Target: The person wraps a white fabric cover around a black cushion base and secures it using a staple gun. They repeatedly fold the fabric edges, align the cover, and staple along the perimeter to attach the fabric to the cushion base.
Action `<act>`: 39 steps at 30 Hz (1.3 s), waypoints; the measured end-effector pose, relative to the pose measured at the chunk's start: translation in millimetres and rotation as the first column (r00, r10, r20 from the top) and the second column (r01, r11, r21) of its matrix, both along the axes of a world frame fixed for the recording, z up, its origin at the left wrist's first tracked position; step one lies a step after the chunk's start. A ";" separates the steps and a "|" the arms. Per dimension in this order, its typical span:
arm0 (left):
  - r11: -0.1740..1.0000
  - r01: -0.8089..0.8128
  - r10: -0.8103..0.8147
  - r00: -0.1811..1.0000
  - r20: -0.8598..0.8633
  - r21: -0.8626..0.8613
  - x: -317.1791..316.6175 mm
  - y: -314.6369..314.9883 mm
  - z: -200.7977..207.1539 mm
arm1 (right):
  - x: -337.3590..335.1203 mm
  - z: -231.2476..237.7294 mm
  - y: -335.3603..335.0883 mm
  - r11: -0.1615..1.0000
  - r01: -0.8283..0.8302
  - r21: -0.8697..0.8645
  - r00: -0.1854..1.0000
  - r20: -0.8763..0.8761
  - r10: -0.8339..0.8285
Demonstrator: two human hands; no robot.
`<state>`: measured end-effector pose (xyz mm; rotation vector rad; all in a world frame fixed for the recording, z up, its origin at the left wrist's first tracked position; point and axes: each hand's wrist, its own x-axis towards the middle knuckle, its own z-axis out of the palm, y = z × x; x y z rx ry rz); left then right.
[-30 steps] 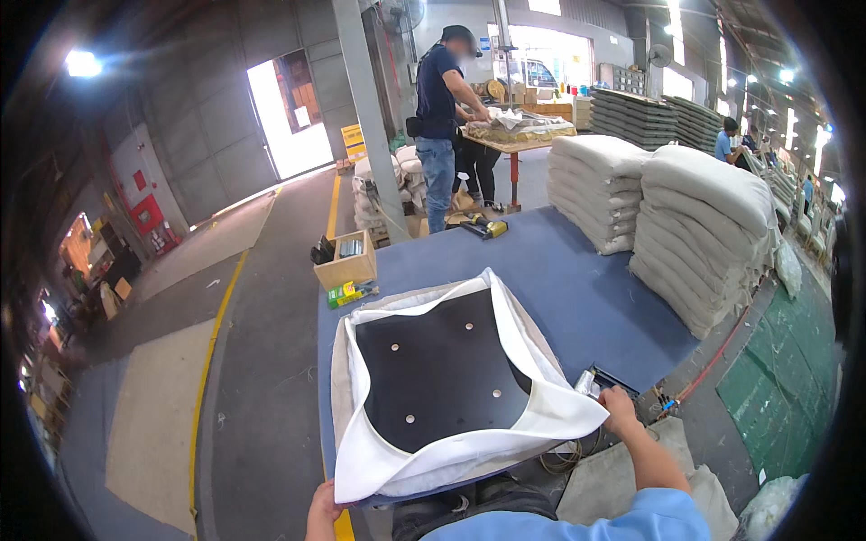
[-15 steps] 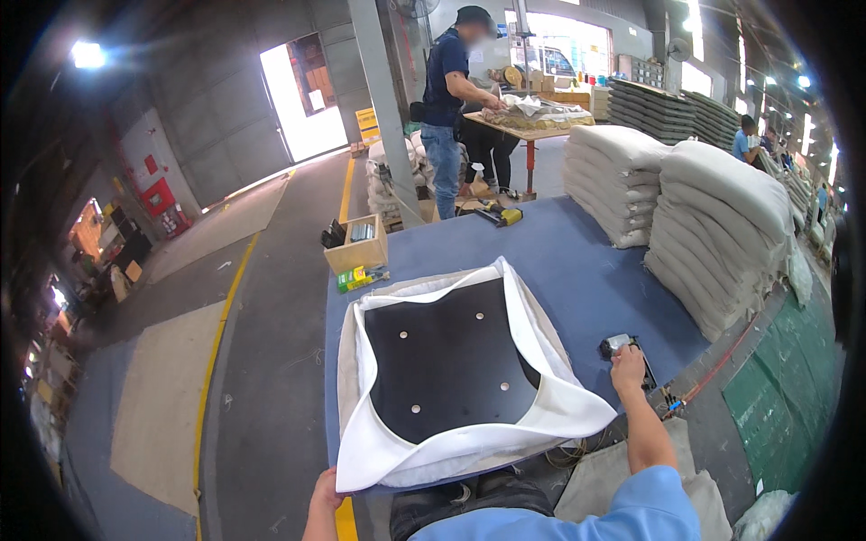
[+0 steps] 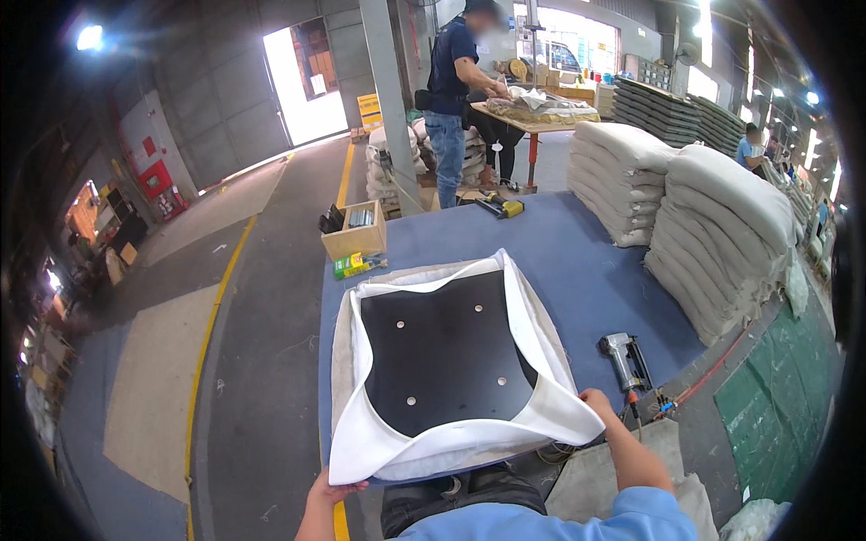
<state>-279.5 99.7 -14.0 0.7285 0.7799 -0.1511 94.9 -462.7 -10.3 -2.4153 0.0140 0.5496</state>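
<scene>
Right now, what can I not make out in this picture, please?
In the head view:
Black panel: near edge, hidden by the white cover.
Right hand: some fingers, behind the white cover.
Left hand: exact grip, partly under the white cover.
Distant workers: their work, too small.
Wooden box: lower contents, hidden by its front wall.

Panel (image 3: 451, 347) in cover (image 3: 374, 442) | stapler (image 3: 621, 356) right | box (image 3: 354, 242) behind (far-left on table (image 3: 451, 236))
</scene>
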 end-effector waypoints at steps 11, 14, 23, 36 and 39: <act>0.970 0.055 -0.033 0.995 -0.097 0.238 -12.2 0.4 27.7 | -32.7 -39.5 12.5 0.996 0.091 0.006 0.976 0.198 -0.091; 0.942 0.098 -0.065 0.991 -0.114 0.320 -13.5 -6.5 28.4 | -39.2 -40.8 -2.3 0.432 0.520 0.737 0.854 -0.440 -0.277; 0.807 0.152 -0.052 0.981 -0.188 0.571 -33.0 -17.3 58.7 | -72.6 -1.9 18.0 0.533 0.332 0.778 0.929 -0.171 -0.329; 0.758 0.393 -0.144 0.879 -0.454 0.520 -129.7 -64.2 63.7 | -138.6 0.4 -55.0 0.643 0.402 0.652 0.915 -0.252 -0.316; 0.795 0.369 -0.091 0.857 -0.507 0.481 -129.0 -40.5 58.9 | -93.7 48.4 -69.2 0.933 0.170 0.316 0.977 -0.178 -0.118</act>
